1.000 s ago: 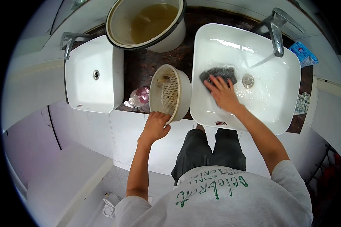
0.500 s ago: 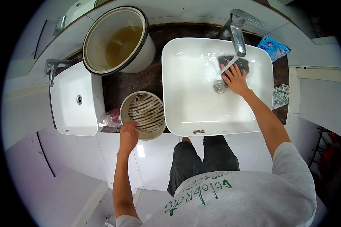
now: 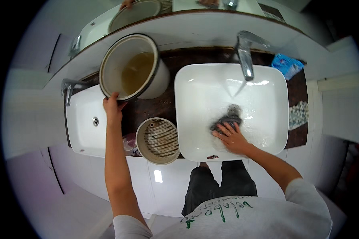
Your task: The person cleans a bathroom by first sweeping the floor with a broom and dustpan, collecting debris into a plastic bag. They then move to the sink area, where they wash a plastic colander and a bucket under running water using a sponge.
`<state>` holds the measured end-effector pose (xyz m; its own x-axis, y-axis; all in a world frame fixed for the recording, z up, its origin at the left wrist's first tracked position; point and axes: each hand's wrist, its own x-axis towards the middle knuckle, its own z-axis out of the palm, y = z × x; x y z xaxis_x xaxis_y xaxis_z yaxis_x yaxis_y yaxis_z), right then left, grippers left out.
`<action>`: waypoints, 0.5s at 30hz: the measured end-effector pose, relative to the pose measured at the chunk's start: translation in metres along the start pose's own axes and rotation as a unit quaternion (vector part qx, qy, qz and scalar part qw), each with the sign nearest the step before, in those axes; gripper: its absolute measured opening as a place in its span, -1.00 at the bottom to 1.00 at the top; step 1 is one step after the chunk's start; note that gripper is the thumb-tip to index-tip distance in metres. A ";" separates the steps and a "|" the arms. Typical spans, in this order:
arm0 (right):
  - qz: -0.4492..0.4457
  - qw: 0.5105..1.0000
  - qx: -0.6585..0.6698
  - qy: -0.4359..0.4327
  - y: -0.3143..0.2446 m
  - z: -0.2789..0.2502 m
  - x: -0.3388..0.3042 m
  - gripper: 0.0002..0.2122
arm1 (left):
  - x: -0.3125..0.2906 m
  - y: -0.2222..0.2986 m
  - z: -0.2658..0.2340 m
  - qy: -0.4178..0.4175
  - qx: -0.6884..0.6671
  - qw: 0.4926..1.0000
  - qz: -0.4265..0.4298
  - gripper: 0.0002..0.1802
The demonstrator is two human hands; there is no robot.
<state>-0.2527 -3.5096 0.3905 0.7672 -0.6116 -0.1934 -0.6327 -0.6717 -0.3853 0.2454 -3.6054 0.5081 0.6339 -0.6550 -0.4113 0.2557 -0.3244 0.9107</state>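
In the large white sink (image 3: pixel 267 131), my right hand (image 3: pixel 234 140) lies with fingers spread over a wet dark grey cloth (image 3: pixel 226 120), pressing it to the basin floor near the drain. The hand and cloth are slightly smeared by motion. Water runs from the chrome faucet (image 3: pixel 246 59) behind them. My left hand (image 3: pixel 113 106) grips the near rim of a deep white bucket (image 3: pixel 158 81) with a dark edge. The bucket leans toward me and has murky brownish liquid inside. Part of the left hand's grip is hidden.
A round strainer basket (image 3: pixel 159 141) with a slotted bottom stands left of the sink, beside a pink bottle (image 3: pixel 129 142). A smaller white sink (image 3: pixel 83 133) is at far left. At right are a blue packet (image 3: pixel 286 66) and a pebble-patterned thing (image 3: pixel 298 115).
My left hand has gone from the strainer basket's edge up to the bucket's rim. My right hand has slid the cloth from under the faucet toward me and left. The view has tilted.
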 end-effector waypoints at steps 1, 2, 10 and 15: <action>-0.018 1.000 0.006 0.013 -0.003 0.003 0.018 -0.52 | 0.002 -0.002 0.000 0.035 0.011 0.999 0.006 -0.54; -0.045 0.996 0.007 0.070 -0.003 0.006 0.034 -0.51 | 0.003 -0.005 -0.001 0.024 -0.002 1.000 0.011 -0.55; 0.114 0.977 -0.117 0.137 0.081 -0.014 0.088 -0.43 | -0.004 -0.015 0.005 0.022 -0.092 0.995 0.028 -0.65; 0.164 0.961 0.020 0.222 0.130 -0.058 0.022 -0.65 | -0.025 0.024 0.011 0.008 -0.027 0.996 0.086 -0.75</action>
<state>-0.3243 -3.6350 0.3888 0.4019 -0.9113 0.0897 -0.8209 -0.4020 -0.4056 0.2282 -3.6042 0.5394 0.6825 -0.6874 -0.2481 0.1805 -0.1704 0.9687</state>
